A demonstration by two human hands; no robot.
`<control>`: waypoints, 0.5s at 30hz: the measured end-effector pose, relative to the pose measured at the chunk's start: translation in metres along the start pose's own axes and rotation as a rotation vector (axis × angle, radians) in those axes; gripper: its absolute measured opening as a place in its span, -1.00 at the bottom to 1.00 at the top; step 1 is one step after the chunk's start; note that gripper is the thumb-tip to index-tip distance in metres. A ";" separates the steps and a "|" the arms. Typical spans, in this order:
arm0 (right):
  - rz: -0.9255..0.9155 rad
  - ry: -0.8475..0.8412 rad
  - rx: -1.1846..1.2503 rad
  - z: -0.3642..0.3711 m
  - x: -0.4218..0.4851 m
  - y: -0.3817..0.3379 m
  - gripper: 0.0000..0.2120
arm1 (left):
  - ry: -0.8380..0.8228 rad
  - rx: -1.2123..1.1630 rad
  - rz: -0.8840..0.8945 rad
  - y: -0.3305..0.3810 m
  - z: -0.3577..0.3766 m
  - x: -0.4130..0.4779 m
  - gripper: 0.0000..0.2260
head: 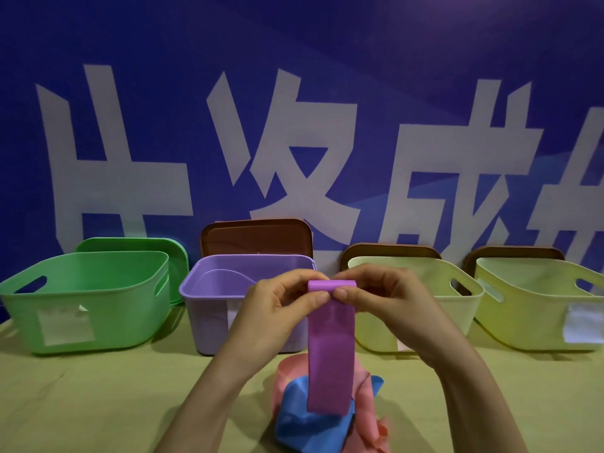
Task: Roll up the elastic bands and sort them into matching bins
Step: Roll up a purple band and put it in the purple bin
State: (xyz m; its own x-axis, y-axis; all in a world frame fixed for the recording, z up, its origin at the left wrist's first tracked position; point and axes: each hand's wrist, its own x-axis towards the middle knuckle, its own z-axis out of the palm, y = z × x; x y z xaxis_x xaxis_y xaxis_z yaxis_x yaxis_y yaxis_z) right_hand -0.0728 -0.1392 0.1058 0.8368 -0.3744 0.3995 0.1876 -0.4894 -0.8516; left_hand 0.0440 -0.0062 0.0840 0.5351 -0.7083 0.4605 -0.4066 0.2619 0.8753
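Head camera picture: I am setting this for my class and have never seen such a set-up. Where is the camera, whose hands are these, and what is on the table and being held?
There is no machine here. A person wears one wide-angle camera on the head, looking forward and down, so you see their own two bare hands. The left hand and right hand pinch the top of a purple band, where it is rolled; the rest hangs down. Under it, on the table, lie a pink band and a blue band in a loose heap. Behind stand four open bins: a green bin, a purple bin and two yellow bins, with lids propped behind them.
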 end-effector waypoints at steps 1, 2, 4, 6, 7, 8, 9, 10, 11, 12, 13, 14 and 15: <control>-0.006 0.004 -0.008 0.000 0.000 0.000 -0.67 | 0.010 0.027 0.014 -0.001 0.000 0.000 -0.82; -0.011 0.003 -0.012 -0.001 -0.001 0.000 -0.67 | 0.017 0.037 0.021 -0.002 0.000 0.000 -0.83; -0.016 0.000 -0.002 -0.002 -0.002 0.000 -0.70 | 0.025 0.031 0.023 -0.003 0.000 0.001 -0.82; -0.026 0.018 0.012 -0.003 -0.002 0.000 -0.73 | 0.035 -0.001 0.004 -0.003 0.001 0.001 -0.77; -0.029 0.032 0.017 -0.003 -0.002 0.000 -0.75 | 0.044 -0.035 -0.011 -0.003 0.001 0.001 -0.75; -0.033 0.044 0.028 -0.002 -0.002 -0.001 -0.75 | 0.057 -0.080 -0.032 -0.003 0.002 0.001 -0.75; -0.034 0.056 0.043 -0.001 -0.002 -0.001 -0.75 | 0.068 -0.133 -0.059 -0.002 0.002 0.002 -0.74; -0.037 0.068 0.057 -0.001 -0.001 -0.001 -0.75 | 0.069 -0.179 -0.091 -0.003 0.001 0.002 -0.73; -0.041 0.080 0.067 0.000 -0.001 -0.002 -0.77 | 0.051 -0.210 -0.122 -0.002 0.000 0.002 -0.72; -0.049 0.092 0.077 0.000 -0.001 -0.002 -0.79 | 0.019 -0.222 -0.152 -0.002 0.000 0.002 -0.71; -0.054 0.102 0.091 0.000 -0.001 -0.002 -0.80 | -0.010 -0.225 -0.178 -0.001 0.001 0.002 -0.71; -0.058 0.105 0.108 0.000 0.000 -0.002 -0.79 | -0.022 -0.226 -0.197 -0.001 0.001 0.001 -0.72; -0.060 0.099 0.128 0.000 0.000 -0.002 -0.78 | -0.017 -0.227 -0.203 0.000 0.002 0.001 -0.73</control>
State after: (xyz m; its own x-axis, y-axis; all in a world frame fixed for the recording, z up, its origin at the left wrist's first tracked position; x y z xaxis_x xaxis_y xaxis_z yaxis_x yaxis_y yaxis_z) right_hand -0.0735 -0.1376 0.1075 0.7683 -0.4268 0.4769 0.3047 -0.4114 -0.8590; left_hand 0.0433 -0.0083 0.0839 0.5756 -0.7714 0.2716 -0.1157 0.2519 0.9608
